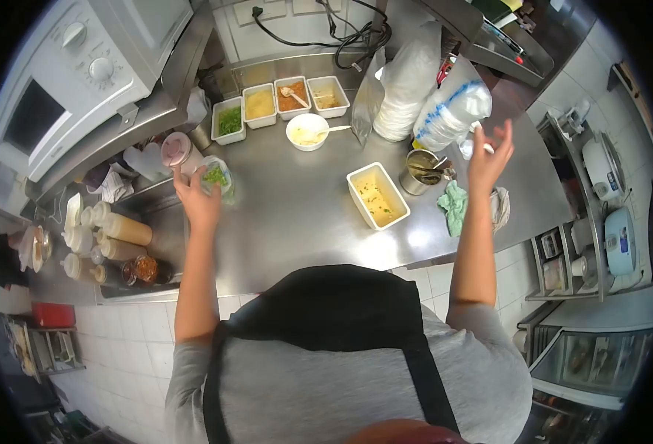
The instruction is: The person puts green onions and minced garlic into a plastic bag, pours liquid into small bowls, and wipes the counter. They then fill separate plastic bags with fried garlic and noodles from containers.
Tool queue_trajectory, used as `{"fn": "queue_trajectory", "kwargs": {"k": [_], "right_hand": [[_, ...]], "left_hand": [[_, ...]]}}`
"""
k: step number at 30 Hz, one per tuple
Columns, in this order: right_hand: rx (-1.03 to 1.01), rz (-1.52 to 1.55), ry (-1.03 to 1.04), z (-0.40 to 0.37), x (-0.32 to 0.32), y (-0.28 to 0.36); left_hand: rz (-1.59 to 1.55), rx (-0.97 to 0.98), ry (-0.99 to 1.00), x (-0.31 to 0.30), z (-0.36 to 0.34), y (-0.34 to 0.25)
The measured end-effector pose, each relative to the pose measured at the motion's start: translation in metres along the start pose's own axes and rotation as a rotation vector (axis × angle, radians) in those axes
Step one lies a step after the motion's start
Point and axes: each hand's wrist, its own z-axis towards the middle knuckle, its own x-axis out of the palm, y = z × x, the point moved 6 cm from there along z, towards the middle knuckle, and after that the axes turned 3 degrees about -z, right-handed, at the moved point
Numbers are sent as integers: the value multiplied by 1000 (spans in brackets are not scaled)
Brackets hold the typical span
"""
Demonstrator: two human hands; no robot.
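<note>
My left hand (197,198) reaches over the counter's left side, fingers apart, right beside a clear plastic bag of chopped greens (215,176). Just past its fingertips stands a tub with a pinkish lid (178,152). On the other side, my right hand (487,159) is raised with its fingers spread, near the plastic-wrapped stack of white containers (452,111). Between my hands lie a white rectangular tub with yellowish residue (378,196) and a white bowl (308,133) with a spoon in pale yellow food. A metal pot (421,174) holding utensils stands left of my right forearm.
Along the back sit trays of chopped greens (229,120), yellow food (259,103), orange food (292,98) and pale food (328,96). Several squeeze bottles (124,226) stand at left below a microwave (82,81). A green cloth (453,207) lies at right; another person (5,259) is far left.
</note>
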Motion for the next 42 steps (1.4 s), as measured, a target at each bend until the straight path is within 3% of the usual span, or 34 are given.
{"fn": "queue_trajectory", "kwargs": {"k": [2,3,6,9,12,15,16,19,20,23,26,29,32,34,40,42], "right_hand": [[9,-262,51,49,13,-31],[35,-227,124,66,21,-45],[-145,-146,19,100,10,-22],[57,128,-107,110,1,-24],[-14,-295,227,99,23,-33],[56,-51,126,98,19,-19],[-13,262,32,101,21,-23],[-201,617,-142,106,21,-4],[-132,637,-72,105,29,-4],[377,1180,-65,107,54,-30],[501,1879,198,125,70,-50],[747,2092,94,117,84,-39],[807,2301,166,133,119,-74],[827,2173,93,137,124,-85],[686,2268,200,138,107,-71],[746,2240,187,129,106,-62]], "left_hand": [[-60,-5,11,-14,-9,-10],[-87,-14,10,-20,-13,-13],[-31,-43,9,-44,-30,-11],[-62,-146,32,-63,-51,-11],[-165,-244,46,-73,-65,-17],[-208,-262,62,-73,-72,-20],[-228,-259,64,-72,-74,-20],[-274,-263,71,-72,-74,-25],[-287,-271,83,-73,-75,-28],[-316,-244,93,-74,-73,-37],[-377,-218,89,-71,-70,-43],[-410,-192,86,-68,-66,-49],[-440,-182,85,-66,-66,-52],[-486,-176,83,-62,-65,-54],[-558,-166,107,-57,-63,-61],[-615,-140,120,-51,-59,-63]]}}
